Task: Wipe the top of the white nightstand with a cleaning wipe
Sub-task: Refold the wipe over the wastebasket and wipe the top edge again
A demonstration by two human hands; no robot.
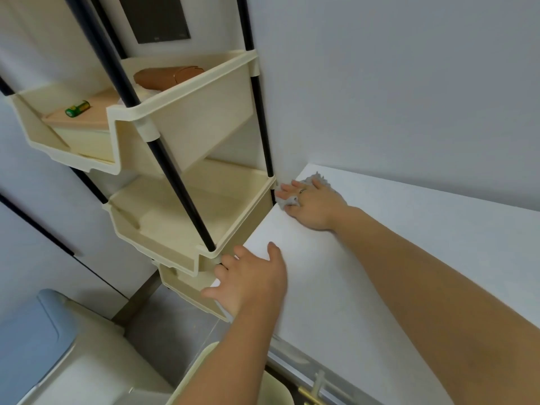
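Note:
The white nightstand top (394, 258) fills the right half of the head view and runs back to the wall. My right hand (309, 203) lies flat at its far left corner and presses a crumpled grey cleaning wipe (317, 178) against the surface; the wipe shows around and between the fingers. My left hand (251, 279) rests on the near left edge of the top, fingers spread, holding nothing.
A cream tiered shelf rack (187, 200) with black poles stands tight against the nightstand's left side, holding a green battery (77, 108) and a brown pouch (166, 77). A cream bin (274, 384) sits below near the front. A blue-lidded container (32, 346) is at lower left.

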